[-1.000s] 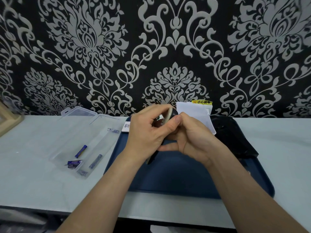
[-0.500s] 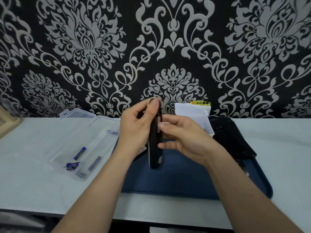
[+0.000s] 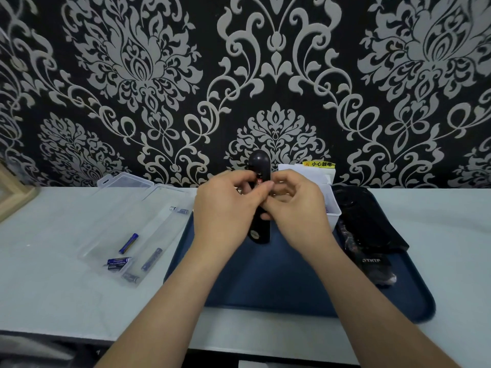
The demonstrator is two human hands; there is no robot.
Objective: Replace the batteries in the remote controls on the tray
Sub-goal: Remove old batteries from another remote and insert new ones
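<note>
A slim black remote control [image 3: 259, 166] stands upright above the dark blue tray [image 3: 279, 285], its back side facing me. My left hand [image 3: 225, 205] grips its left edge, and my right hand [image 3: 297, 208] wraps its right side, both thumbs pressing near a small red label on its middle. The remote's lower end [image 3: 259, 236] shows below my fingers. Other black remotes in plastic wrap [image 3: 369, 229] lie on the tray's right side. Blue batteries [image 3: 128, 243] lie in an open clear plastic case [image 3: 127, 208] to the left.
A white box [image 3: 329, 197] with a yellow warning label sits at the tray's back, against the patterned wall. A wooden frame corner [image 3: 13, 197] is at the far left. The pale table's front edge runs below the tray.
The remote has turned from edge-on to upright with its back facing me and has risen higher. Both hands have closed in around its middle.
</note>
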